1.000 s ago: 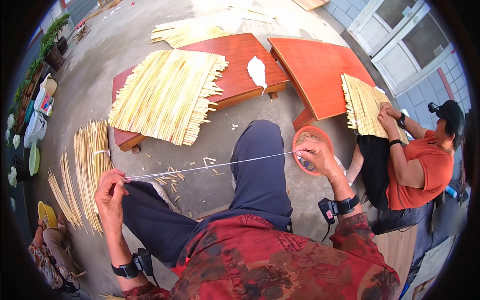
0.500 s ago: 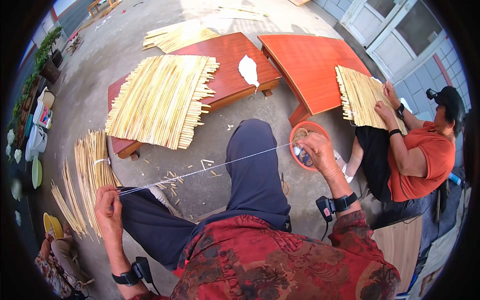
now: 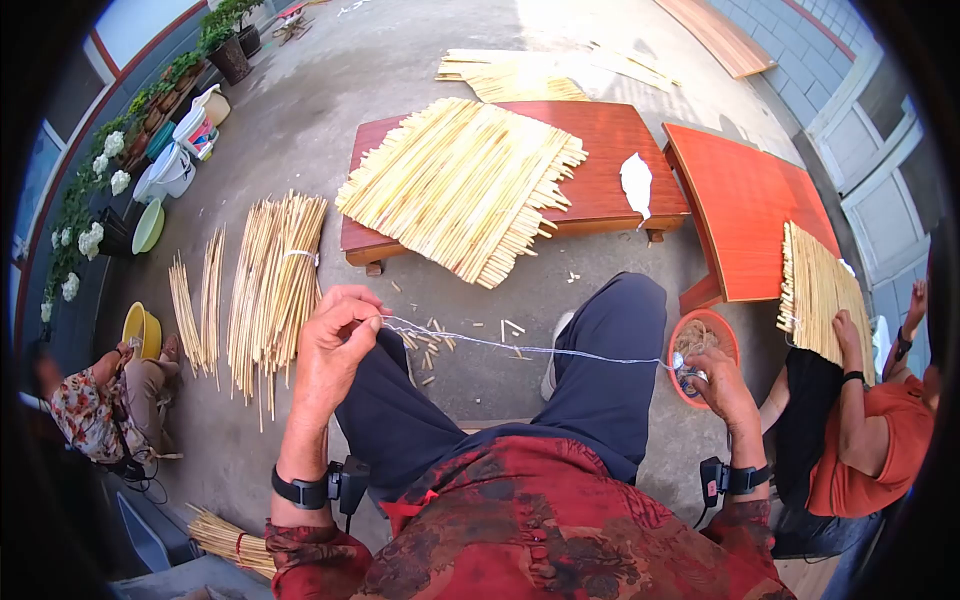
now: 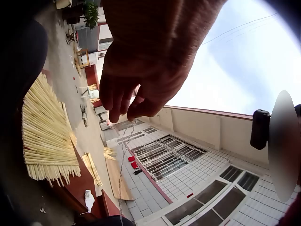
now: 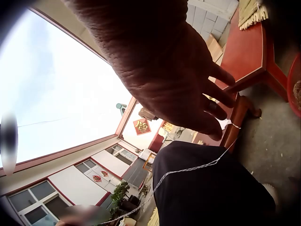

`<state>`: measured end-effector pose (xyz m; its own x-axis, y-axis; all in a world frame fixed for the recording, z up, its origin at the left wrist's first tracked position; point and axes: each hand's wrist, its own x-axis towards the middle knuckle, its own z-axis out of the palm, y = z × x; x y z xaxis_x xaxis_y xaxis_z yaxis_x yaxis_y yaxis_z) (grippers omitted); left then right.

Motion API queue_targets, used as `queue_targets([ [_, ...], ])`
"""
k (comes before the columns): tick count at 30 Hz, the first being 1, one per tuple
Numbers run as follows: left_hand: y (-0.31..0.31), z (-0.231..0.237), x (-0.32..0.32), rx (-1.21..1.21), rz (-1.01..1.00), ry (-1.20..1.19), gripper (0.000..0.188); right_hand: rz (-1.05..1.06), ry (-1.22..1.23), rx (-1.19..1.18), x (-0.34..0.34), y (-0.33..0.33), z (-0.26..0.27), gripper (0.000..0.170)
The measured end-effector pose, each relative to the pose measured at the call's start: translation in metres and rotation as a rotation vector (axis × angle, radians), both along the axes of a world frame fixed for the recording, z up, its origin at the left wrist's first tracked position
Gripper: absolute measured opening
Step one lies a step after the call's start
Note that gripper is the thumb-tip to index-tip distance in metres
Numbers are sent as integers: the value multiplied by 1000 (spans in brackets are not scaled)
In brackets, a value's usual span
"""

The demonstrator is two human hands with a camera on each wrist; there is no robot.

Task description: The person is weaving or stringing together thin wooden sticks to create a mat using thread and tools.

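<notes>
A thin twisted white string (image 3: 550, 350) runs slack across the lap, over the dark trousers. At its left end my left hand (image 3: 335, 345) pinches it between thumb and fingertips; in the left wrist view two strands of string (image 4: 121, 179) hang below those fingertips. My right hand (image 3: 725, 388) is over the right knee's outer side, beside the string's other end, its fingers loosely extended and apart. In the right wrist view the string (image 5: 188, 170) sags over the knee and runs up past the fingertips of the right hand (image 5: 188, 89).
A mat of pale stalks (image 3: 460, 190) lies on the low red table (image 3: 620, 120). Stalk bundles (image 3: 275, 285) rest on the floor at left. A red basin (image 3: 735, 350) with tangled fibre stands by the right hand. Another person (image 3: 870, 450) handles a second mat (image 3: 820, 290) at right.
The string was taut between both pinching hands and now sags. My right hand has loosened its fingers and lowered. The head view has swung left.
</notes>
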<state>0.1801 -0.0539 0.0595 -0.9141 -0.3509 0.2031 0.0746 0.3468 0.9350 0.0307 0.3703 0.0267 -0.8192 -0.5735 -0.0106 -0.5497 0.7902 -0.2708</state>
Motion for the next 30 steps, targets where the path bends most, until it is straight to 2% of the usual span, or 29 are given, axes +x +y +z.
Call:
queue_targets([
  [1,6,6,-2,-25,-59,-6,6,6,8,-2,0,-12,13,30],
  [3,21,19,-4,-37,-115,-34,6,-26,147,-272,5,-57,46,41],
  [5,35,24,-9,-96,-198,-47,8,150,-48,-601,13,-103,71,45],
  [7,48,29,-13,-203,-267,74,10,371,-246,-737,26,-149,61,46],
  [9,52,31,-14,-230,-300,104,9,472,-564,-952,46,-191,40,44],
  [11,52,31,-13,-203,-307,101,9,383,-945,-995,56,-210,22,44],
  [12,49,30,-11,-211,-310,109,9,388,-934,-1000,55,-212,25,44],
  [14,42,23,-11,-178,-269,1,10,293,-813,-690,57,-211,32,36],
  [15,40,19,-14,-175,-280,2,10,281,-810,-691,55,-209,28,36],
  [17,35,10,-20,-89,-352,3,9,440,-378,-796,48,-208,19,23],
  [18,34,5,-25,-86,-356,6,9,435,-374,-793,44,-207,20,23],
  [20,34,-3,-35,119,-420,-73,7,411,-232,-779,36,-205,24,14],
  [21,35,-6,-41,125,-420,-71,7,410,-232,-773,32,-204,24,14],
  [23,35,-11,-52,265,-472,-78,7,434,0,-705,26,-205,23,12],
  [26,28,-19,-65,367,-535,-145,7,477,125,-582,19,-206,25,13],
  [27,25,-22,-69,377,-515,-145,7,495,112,-578,16,-209,25,13],
  [29,21,-32,-73,443,-601,-157,9,474,121,-549,13,-213,22,11],
  [30,19,-34,-73,470,-562,-162,9,505,88,-537,11,-215,21,11],
])
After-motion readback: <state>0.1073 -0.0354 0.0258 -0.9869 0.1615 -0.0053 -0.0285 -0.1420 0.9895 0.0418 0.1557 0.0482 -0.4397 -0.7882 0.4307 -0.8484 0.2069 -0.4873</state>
